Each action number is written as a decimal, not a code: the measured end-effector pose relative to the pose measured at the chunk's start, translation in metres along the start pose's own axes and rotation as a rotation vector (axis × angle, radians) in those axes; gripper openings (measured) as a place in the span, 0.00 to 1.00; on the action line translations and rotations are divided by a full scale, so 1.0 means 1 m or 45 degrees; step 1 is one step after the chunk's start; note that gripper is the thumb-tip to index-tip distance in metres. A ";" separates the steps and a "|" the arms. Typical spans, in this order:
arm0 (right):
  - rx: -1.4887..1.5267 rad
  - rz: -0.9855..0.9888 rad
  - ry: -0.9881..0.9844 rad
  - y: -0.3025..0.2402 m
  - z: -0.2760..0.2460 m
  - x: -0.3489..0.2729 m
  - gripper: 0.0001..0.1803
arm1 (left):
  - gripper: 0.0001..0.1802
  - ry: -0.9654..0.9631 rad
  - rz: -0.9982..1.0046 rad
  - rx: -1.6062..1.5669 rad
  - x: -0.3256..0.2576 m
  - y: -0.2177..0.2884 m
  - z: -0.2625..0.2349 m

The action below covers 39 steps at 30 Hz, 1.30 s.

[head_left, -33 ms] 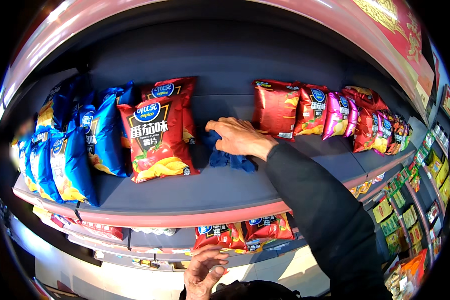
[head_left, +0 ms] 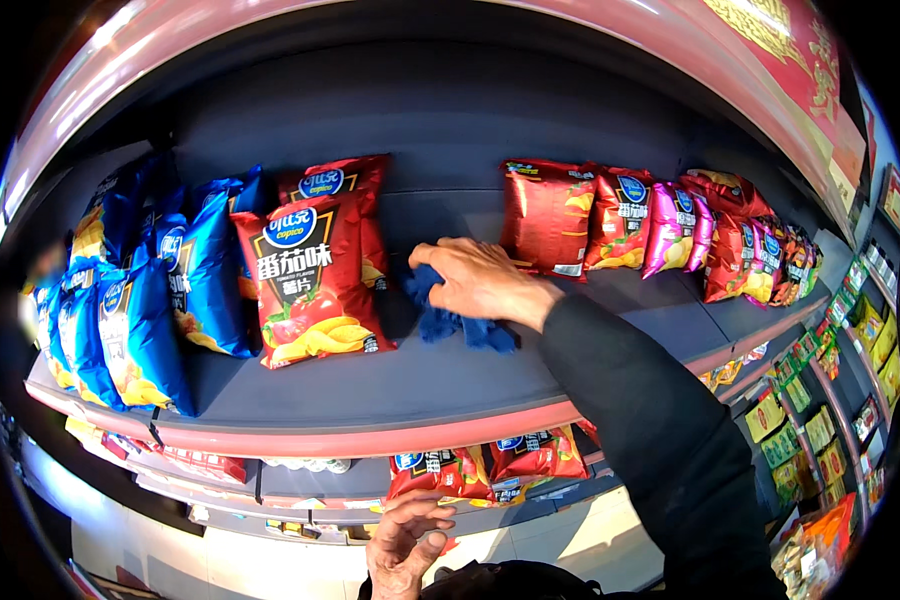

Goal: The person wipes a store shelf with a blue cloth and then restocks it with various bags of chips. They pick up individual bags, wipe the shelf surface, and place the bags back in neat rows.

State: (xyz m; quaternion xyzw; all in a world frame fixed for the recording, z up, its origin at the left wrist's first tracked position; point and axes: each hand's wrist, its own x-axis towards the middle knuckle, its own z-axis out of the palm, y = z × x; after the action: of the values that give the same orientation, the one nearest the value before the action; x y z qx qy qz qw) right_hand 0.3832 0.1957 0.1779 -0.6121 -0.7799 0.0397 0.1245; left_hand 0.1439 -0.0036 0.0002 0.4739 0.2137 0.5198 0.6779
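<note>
My right hand (head_left: 475, 283) reaches onto the dark shelf (head_left: 390, 385), its fingers bent over a crumpled blue cloth (head_left: 465, 328) and pressing it against the board. Part of the cloth is hidden under the palm. Just left of it stands a large red chip bag (head_left: 315, 285), with another red chip bag (head_left: 362, 190) behind. To the right of the hand leans a red bag (head_left: 550, 218) with its back showing. My left hand (head_left: 407, 545) hangs low in front of the shelf, fingers loosely curled, thumb apart, with nothing seen in it.
Blue chip bags (head_left: 140, 330) crowd the shelf's left end. Red and pink bags (head_left: 673, 230) line its right end. A pink front edge (head_left: 370, 437) borders the shelf. Below, red bags (head_left: 540, 456) lie on a lower shelf. Racks of small packets (head_left: 795, 440) stand at right.
My right hand and the cloth have shifted only very slightly. My left hand stays in the same place.
</note>
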 end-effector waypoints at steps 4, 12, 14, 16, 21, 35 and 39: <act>0.081 -0.241 0.019 -0.019 0.012 -0.060 0.28 | 0.15 -0.020 -0.023 0.061 0.007 -0.008 0.000; 0.087 -0.296 0.182 0.035 0.016 -0.130 0.24 | 0.12 -0.181 0.101 0.173 0.026 -0.008 0.043; 0.032 -0.210 0.241 0.066 0.012 -0.149 0.25 | 0.12 -0.215 0.083 0.182 0.030 -0.009 0.049; -0.005 -0.073 0.254 0.091 0.002 -0.166 0.25 | 0.11 -0.237 0.097 0.189 0.031 -0.011 0.056; -0.145 0.333 0.272 0.161 -0.025 -0.205 0.25 | 0.12 -0.247 0.139 0.345 0.035 -0.017 0.082; -0.022 0.213 0.513 0.204 -0.039 -0.259 0.23 | 0.22 -0.110 0.325 0.670 0.131 0.060 0.164; 0.114 0.329 0.714 0.216 -0.029 -0.285 0.25 | 0.30 -0.196 0.296 0.911 0.202 0.070 0.176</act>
State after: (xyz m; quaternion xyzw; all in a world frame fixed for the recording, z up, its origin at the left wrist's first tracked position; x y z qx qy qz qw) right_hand 0.6574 -0.0281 0.1179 -0.6872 -0.6283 -0.0807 0.3556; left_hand 0.3207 0.1060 0.1827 0.7393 0.2750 0.4485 0.4203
